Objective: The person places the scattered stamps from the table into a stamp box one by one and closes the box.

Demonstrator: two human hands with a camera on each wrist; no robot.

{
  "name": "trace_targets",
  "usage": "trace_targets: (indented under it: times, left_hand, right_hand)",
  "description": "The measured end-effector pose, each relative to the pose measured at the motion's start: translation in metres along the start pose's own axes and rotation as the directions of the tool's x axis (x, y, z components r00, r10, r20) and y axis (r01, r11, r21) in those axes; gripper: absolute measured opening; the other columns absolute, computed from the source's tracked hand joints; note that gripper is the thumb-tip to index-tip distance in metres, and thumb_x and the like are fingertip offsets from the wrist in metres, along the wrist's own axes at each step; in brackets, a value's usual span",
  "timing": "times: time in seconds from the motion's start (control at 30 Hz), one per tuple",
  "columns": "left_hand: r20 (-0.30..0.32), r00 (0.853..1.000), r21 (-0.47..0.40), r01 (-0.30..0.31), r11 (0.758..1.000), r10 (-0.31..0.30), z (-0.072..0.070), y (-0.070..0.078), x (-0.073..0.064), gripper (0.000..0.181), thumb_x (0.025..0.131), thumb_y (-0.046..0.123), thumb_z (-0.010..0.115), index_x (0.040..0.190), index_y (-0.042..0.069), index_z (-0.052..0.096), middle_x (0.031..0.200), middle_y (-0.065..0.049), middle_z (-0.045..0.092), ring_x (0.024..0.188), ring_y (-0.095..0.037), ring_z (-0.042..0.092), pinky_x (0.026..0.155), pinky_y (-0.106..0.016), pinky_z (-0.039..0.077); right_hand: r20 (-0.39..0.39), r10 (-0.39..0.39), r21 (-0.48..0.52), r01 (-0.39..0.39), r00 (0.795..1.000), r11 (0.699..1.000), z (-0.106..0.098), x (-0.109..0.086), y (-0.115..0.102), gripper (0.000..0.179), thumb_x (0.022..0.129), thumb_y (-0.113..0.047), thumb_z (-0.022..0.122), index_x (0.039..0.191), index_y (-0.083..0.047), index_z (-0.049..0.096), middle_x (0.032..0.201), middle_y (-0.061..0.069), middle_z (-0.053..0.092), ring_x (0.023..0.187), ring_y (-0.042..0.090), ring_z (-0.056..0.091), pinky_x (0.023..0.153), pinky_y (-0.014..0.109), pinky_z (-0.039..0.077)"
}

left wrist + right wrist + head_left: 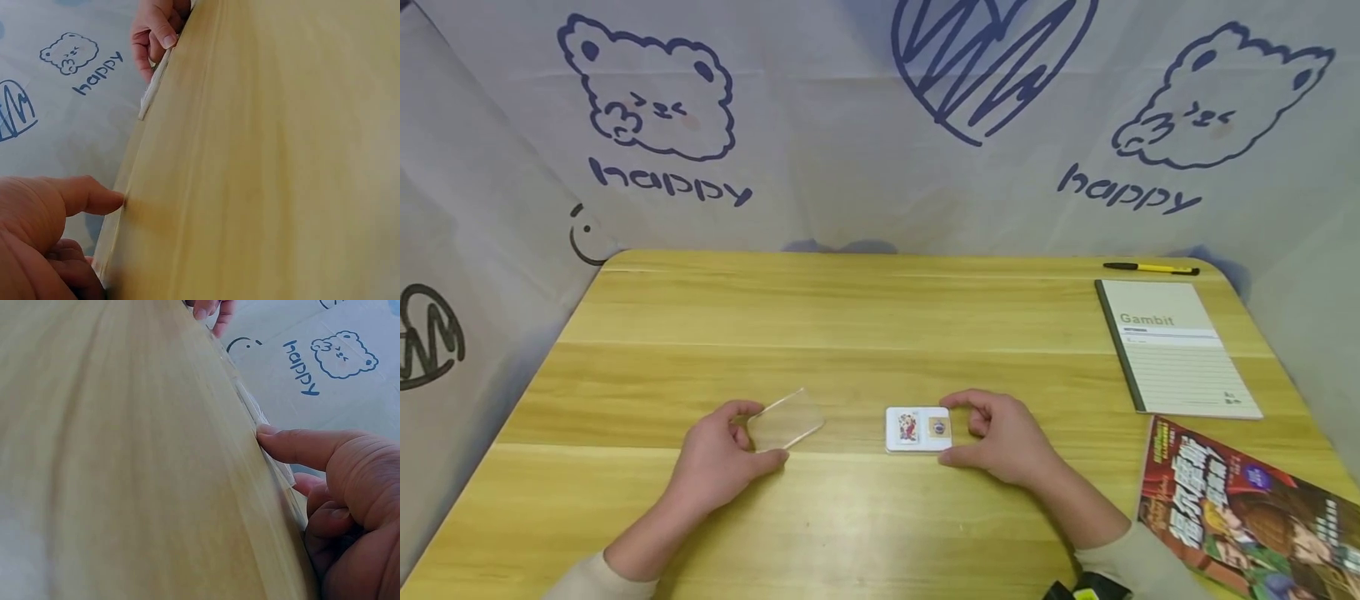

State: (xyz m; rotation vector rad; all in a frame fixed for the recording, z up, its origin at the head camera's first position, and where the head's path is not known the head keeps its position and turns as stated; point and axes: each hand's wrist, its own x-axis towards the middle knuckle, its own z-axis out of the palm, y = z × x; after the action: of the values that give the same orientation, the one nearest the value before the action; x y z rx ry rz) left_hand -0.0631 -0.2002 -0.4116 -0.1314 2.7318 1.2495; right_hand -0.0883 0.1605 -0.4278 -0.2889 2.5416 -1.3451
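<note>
Fingers of your left hand [717, 457] pinch the clear panel [786, 421]; those of your right hand [1006, 437] pinch the white case [891, 430], apart to its right. Step: apparently, separate handling. Next move likely requires steady edge grips.

Diffuse light, soft shadows [149, 215], hazy wrist views

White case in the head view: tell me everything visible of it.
The white case is a flat, plastic-looking rectangle with rounded corners. On its face are a multicoloured picture at left and a tan square with a blue mark at right. It seems to lie level on the table, long side across, with the right hand gripping its right end.
</note>
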Motion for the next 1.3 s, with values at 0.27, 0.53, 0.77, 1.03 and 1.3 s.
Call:
trace_targets:
  times: [0.27,0.53,0.77,1.03,1.3]
  left_hand:
    - [-0.015,0.999,-0.14,-0.045,0.989,0.043,0.007,0.007,0.003,0.066,0.069,0.013,0.092,0.126,0.002,0.058,0.065,-0.001,0.044,0.056,-0.013,0.039,0.05,-0.026,0.036]
    - [0.005,0.981,-0.336,-0.182,0.924,0.195,0.024,0.025,0.017,0.064,0.073,0.005,0.089,0.128,0.004,0.057,0.062,0.003,0.028,0.053,-0.011,0.025,0.054,-0.026,0.035]
    - [0.045,0.969,-0.377,-0.207,0.903,0.241,0.04,0.043,0.023,0.066,0.073,0.006,0.089,0.131,0.003,0.056,0.059,0.003,0.029,0.051,-0.01,0.025,0.056,-0.026,0.039]
    - [0.091,0.945,-0.369,-0.261,0.892,0.314,0.066,0.059,0.029,0.068,0.071,0.002,0.089,0.13,0.001,0.056,0.058,0.006,0.03,0.052,-0.009,0.028,0.06,-0.026,0.04]
    - [0.15,0.931,-0.344,-0.267,0.9,0.333,0.084,0.071,0.031,0.066,0.068,-0.001,0.089,0.127,0.002,0.059,0.059,0.006,0.034,0.053,-0.009,0.033,0.051,-0.024,0.033]
  right_hand:
    - [0.0,-0.027,-0.007,0.027,1.0,1.0,0.0,0.0,0.004,0.059,0.065,-0.022,0.096,0.117,-0.013,0.07,0.059,-0.007,0.034,0.054,0.009,0.031,0.074,0.037,0.04]
    - [-0.006,-0.025,-0.015,0.024,1.0,1.0,-0.002,-0.001,0.006,0.06,0.065,-0.022,0.096,0.118,-0.013,0.07,0.059,-0.007,0.035,0.054,0.009,0.032,0.074,0.038,0.04]
    - [-0.001,-0.033,-0.009,0.033,0.999,0.999,-0.002,-0.001,0.004,0.059,0.066,-0.022,0.095,0.118,-0.012,0.07,0.058,-0.007,0.034,0.054,0.009,0.03,0.073,0.037,0.04]
    - [-0.002,-0.023,-0.006,0.023,1.0,1.0,-0.001,0.001,0.004,0.059,0.065,-0.021,0.096,0.118,-0.013,0.07,0.059,-0.006,0.034,0.054,0.009,0.031,0.073,0.036,0.04]
    - [-0.006,-0.023,-0.007,0.023,1.0,1.0,-0.001,0.0,0.004,0.061,0.065,-0.021,0.096,0.119,-0.011,0.069,0.059,-0.007,0.035,0.055,0.009,0.032,0.075,0.038,0.041]
